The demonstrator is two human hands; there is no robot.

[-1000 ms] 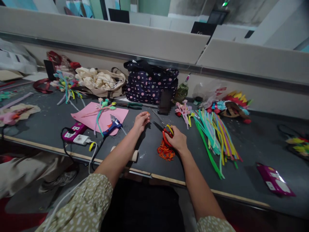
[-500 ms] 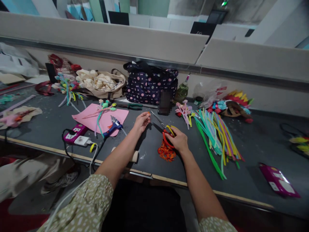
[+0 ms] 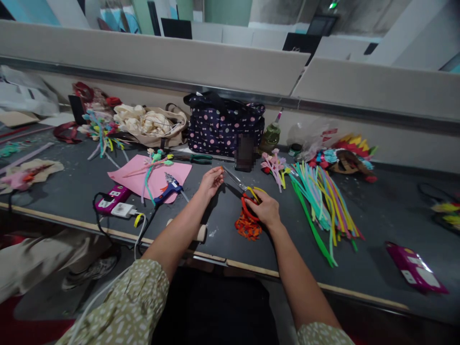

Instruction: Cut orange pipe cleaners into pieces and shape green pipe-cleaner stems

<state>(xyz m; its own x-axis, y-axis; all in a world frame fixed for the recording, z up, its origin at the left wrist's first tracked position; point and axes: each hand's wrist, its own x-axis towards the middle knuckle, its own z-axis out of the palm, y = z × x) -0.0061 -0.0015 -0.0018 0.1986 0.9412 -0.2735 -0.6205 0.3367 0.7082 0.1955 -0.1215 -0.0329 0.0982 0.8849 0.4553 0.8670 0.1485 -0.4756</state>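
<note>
Sleeves [image 3: 125,297], olive w/ white flecks, are covering the upper arms closest to cam. Pale roll [image 3: 201,233] is lying nr edge of dark table [image 3: 221,218], partly hidden by L forearm [image 3: 176,227]. Orange-red scraps [image 3: 247,229] are sitting in a small pile just nearside & left of R hand [image 3: 265,207]. R hand is curling round red & yellow handles of scissors [image 3: 237,181]; blades are pointing away & left, twd L hand [image 3: 212,183]. L hand is pinching tiny orange bit [image 3: 221,168] btwn thumb & fingertips; scissor tips are sitting right by it, can't tell if touching. Multicol. pipe cleaners [image 3: 325,206] are fanning out to R of R hand. Blue glue gun [image 3: 168,190] is resting on pink sheet [image 3: 182,170], L of L hand. Farther: green-handled pliers [image 3: 201,159] are lying flat; dotted bag [image 3: 215,127] is standing at back.
</note>
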